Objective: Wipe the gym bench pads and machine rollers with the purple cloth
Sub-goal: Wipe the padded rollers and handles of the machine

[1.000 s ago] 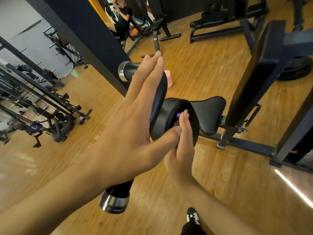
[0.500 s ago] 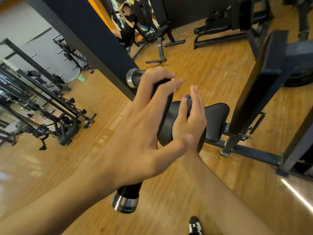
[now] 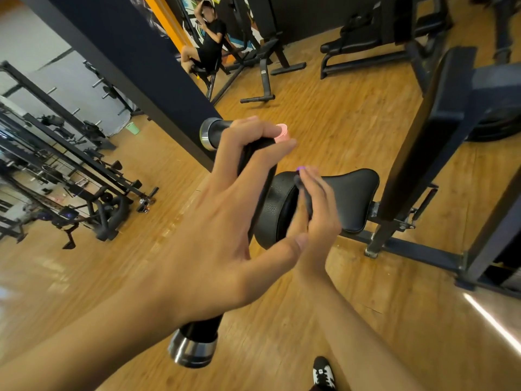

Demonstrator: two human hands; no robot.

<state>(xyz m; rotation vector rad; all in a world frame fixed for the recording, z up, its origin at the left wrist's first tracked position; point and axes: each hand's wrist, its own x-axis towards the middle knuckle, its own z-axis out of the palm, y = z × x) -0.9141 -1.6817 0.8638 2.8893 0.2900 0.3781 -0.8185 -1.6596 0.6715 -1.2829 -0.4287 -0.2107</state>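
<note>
A black handle bar (image 3: 194, 351) with chrome ends runs diagonally through the middle of the view. My left hand (image 3: 225, 221) curls its fingers over the bar's upper part, thumb stretched out. Behind the bar is a round black roller pad (image 3: 270, 210). My right hand (image 3: 318, 221) presses against the roller's face. Only a small tip of the purple cloth (image 3: 300, 167) shows above my right fingertips; the rest is hidden under that hand. A black seat pad (image 3: 352, 198) sits just behind the roller.
The machine's upright back pad (image 3: 423, 136) and dark frame (image 3: 417, 249) stand to the right. A pink cup (image 3: 282, 134) is on the wooden floor beyond the bar. Weight racks (image 3: 70, 165) fill the left. A person sits on a bench (image 3: 211, 40) far back. My shoe (image 3: 324, 373) is below.
My left fingers went from flat and straight to curled over the bar. My right hand slid up the roller's face from its lower edge to near its top.
</note>
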